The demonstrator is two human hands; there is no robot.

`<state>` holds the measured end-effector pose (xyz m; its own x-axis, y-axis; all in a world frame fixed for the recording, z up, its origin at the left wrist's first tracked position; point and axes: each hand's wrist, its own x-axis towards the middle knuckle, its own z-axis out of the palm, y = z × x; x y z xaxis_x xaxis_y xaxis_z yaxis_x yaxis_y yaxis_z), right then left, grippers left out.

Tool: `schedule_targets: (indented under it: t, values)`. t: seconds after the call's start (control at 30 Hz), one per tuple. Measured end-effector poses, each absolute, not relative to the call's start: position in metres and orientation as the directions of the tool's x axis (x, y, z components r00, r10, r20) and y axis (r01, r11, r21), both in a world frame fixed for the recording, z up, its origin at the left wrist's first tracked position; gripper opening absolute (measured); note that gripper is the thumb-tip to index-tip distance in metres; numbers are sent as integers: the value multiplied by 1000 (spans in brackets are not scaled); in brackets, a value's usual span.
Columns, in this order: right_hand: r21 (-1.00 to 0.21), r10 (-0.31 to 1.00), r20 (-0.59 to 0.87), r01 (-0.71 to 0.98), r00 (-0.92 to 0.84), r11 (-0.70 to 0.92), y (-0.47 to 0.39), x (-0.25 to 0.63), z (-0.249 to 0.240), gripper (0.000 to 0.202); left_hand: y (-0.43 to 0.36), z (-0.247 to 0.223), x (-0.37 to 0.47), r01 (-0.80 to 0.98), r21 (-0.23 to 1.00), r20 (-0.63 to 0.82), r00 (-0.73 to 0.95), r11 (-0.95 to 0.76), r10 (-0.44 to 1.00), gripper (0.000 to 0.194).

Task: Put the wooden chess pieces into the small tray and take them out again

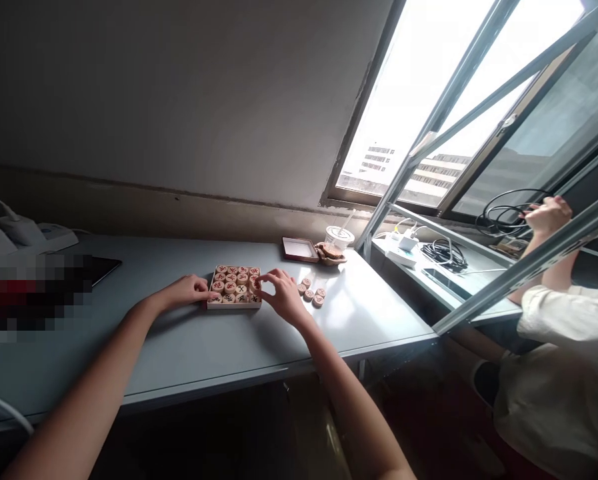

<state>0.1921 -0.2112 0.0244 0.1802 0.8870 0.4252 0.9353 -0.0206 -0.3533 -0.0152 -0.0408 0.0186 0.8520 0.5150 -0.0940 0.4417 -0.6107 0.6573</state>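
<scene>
A shallow open box stands on the desk, filled with rows of round wooden Chinese chess pieces marked with red and black characters. My left hand is closed on the left edge of this box, thumb along its near corner. At the right-hand column, my right hand pinches a Chinese chess piece between thumb and index finger, over or in the box. Several loose pieces lie on the desk just right of that hand. My fingers partly hide the box's right side.
Behind the loose pieces lie a box lid and a clear plastic cup with a straw beside a brown object. White power adapters are at the left. A metal frame post borders the desk's right end; another person's hand holds black cable.
</scene>
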Motion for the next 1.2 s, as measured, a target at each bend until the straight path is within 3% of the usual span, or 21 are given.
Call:
schedule_targets:
  t: [0.17, 0.57, 0.77, 0.9, 1.03, 1.2]
  values:
    - [-374, 896, 438, 922, 78, 102, -185, 170, 17, 19, -42, 22, -15, 450, 634, -103, 855, -629, 508, 49]
    - [-418, 903, 399, 908, 159, 24, -191, 174, 16, 24, -38, 17, -14, 459, 638, -115, 851, -618, 512, 44]
    - [-313, 870, 455, 949, 191, -44, -200, 177, 23, 18, -38, 18, -14, 466, 640, -118, 846, -612, 521, 45]
    - [-229, 796, 531, 953, 291, -196, -226, 208, 26, 22, -38, 16, -13, 456, 643, -113, 851, -616, 512, 44]
    - [-93, 816, 462, 934, 347, -345, -252, 240, 17, 22, -36, 12, -13, 432, 659, -93, 859, -616, 503, 44]
    - [-58, 859, 414, 951, 300, -305, -260, 242, 17, 21, -35, 11, -13, 441, 655, -92, 853, -614, 514, 47]
